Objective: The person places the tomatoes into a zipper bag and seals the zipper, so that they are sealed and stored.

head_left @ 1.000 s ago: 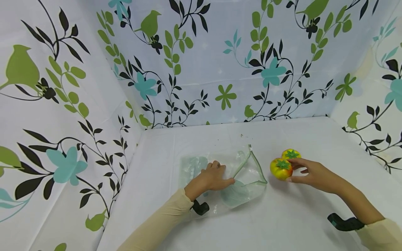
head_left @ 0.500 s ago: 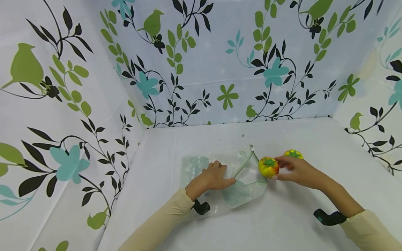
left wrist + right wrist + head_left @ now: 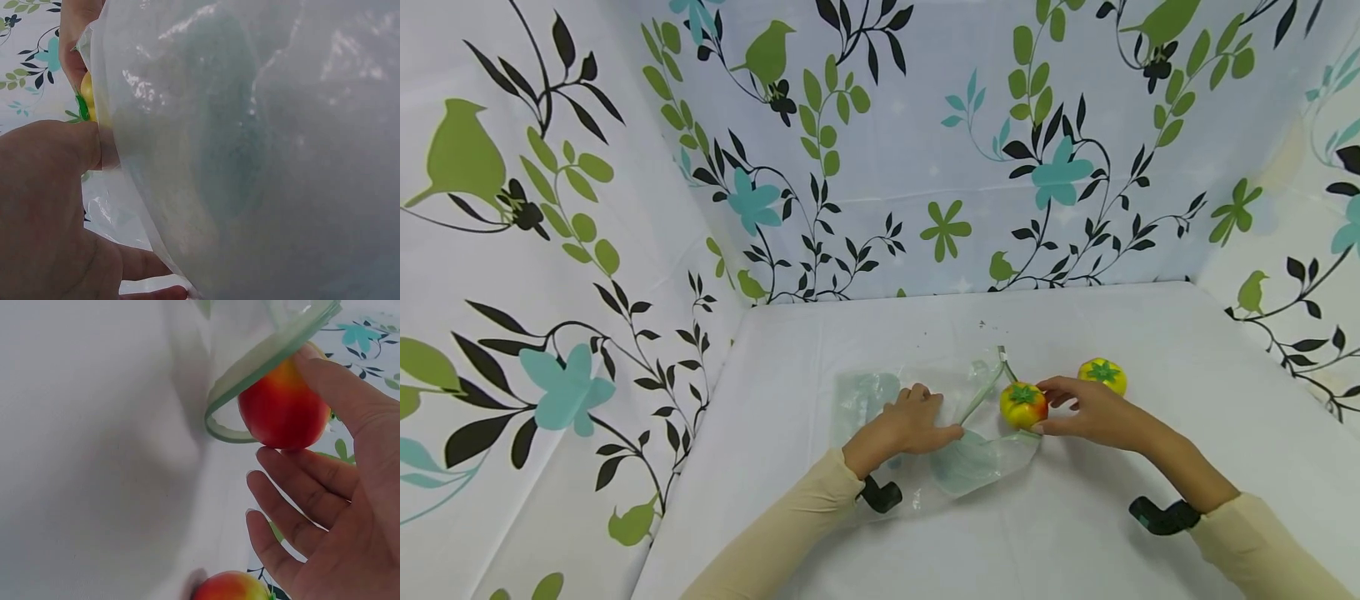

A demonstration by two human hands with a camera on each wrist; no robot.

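A clear zip bag (image 3: 970, 467) with a green zip edge lies on the white table, its mouth spread open to the right. My left hand (image 3: 904, 427) holds the bag, thumb at its rim; in the left wrist view, film hides much of the bag's far side. At the mouth, my right hand (image 3: 1082, 410) pinches a yellow-red toy persimmon (image 3: 1022, 406) with a green leafy top between thumb and fingers. In the right wrist view, the green zip edge (image 3: 269, 365) partly covers this persimmon. A second persimmon (image 3: 1103, 375) lies behind the right hand.
The table (image 3: 820, 333) is covered in white cloth. Patterned cloth walls (image 3: 880, 167) with birds and leaves stand at the back and both sides. Each wrist carries a black camera mount (image 3: 1161, 515).
My right hand has moved left with the persimmon, from beside the second one to the bag's mouth. The left hand stays on the bag.
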